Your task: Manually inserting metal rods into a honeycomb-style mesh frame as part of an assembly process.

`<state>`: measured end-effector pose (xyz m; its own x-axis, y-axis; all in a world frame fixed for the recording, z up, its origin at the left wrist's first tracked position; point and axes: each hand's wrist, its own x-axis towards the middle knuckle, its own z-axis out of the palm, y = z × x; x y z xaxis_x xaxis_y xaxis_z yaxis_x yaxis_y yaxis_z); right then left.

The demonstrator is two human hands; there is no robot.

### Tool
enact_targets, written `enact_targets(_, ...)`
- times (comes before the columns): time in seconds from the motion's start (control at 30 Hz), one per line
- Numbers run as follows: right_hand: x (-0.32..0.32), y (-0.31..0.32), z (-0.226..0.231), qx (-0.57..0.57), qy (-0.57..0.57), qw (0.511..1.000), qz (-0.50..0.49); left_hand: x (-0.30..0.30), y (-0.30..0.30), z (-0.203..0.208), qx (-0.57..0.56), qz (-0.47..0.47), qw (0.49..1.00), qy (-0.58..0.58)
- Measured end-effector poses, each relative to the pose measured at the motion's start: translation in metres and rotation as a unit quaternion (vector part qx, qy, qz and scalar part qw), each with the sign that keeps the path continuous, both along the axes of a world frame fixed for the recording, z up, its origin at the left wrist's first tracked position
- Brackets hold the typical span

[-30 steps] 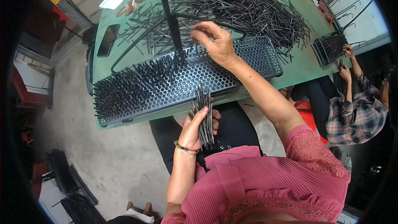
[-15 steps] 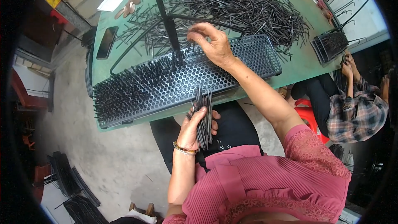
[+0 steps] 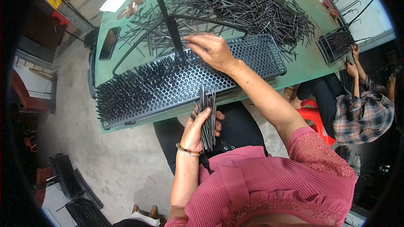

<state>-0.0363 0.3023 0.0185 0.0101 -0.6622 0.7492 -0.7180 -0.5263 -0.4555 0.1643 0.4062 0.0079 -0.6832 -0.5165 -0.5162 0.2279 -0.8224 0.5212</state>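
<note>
Head view: left hand [image 3: 194, 129], closed firmly round a bundle of thin black rods [image 3: 208, 132], over the lap, just before the near edge of the perforated black tray [image 3: 252, 61]; clasp unaltered. Right hand [image 3: 215, 52], shifted slightly left and down within the last half-second, above the tray, fingertips now close beside the black post [image 3: 170, 29]; thumb bent toward fingers, any rod between them impossible to tell. Judged meaning: work centred at the border of the standing rods [image 3: 130, 86]. Loose rod pile [image 3: 256, 8]: beyond tray, on green table [image 3: 303, 65].
</note>
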Motion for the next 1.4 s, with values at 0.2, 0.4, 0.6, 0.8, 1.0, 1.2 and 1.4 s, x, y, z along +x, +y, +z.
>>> enact_targets(0.2, 0.001, 0.003, 0.000, -0.008, 0.004, 0.999, -0.033, 0.001, 0.003, 0.003, -0.045, 0.002, 0.999, 0.012)
enact_targets(0.4, 0.005, 0.005, -0.003, -0.016, -0.008, 0.998, -0.055, 0.002, 0.001, 0.000, -0.030, -0.010, 0.999, 0.038)
enact_targets(0.6, 0.001, 0.005, -0.005, 0.007, 0.004, 1.000, -0.024, 0.001, 0.000, -0.004, -0.017, -0.006, 0.999, 0.045)
enact_targets(0.8, 0.001, 0.022, 0.018, 0.010, 0.004, 0.999, -0.031, 0.001, 0.001, -0.001, -0.063, 0.008, 0.996, 0.055)
enact_targets(1.0, 0.011, 0.073, 0.044, 0.467, -0.273, 0.831, 0.134, -0.001, -0.004, 0.007, -0.082, 0.021, 0.994, 0.074)
enact_targets(1.2, 0.009, 0.078, 0.038, 0.497, -0.330, 0.782, 0.177, -0.005, 0.000, 0.021, -0.131, -0.013, 0.991, 0.030)
enact_targets(1.4, 0.005, 0.071, 0.042, 0.421, -0.354, 0.827, 0.119, -0.004, 0.000, 0.014, -0.125, -0.019, 0.992, 0.012)
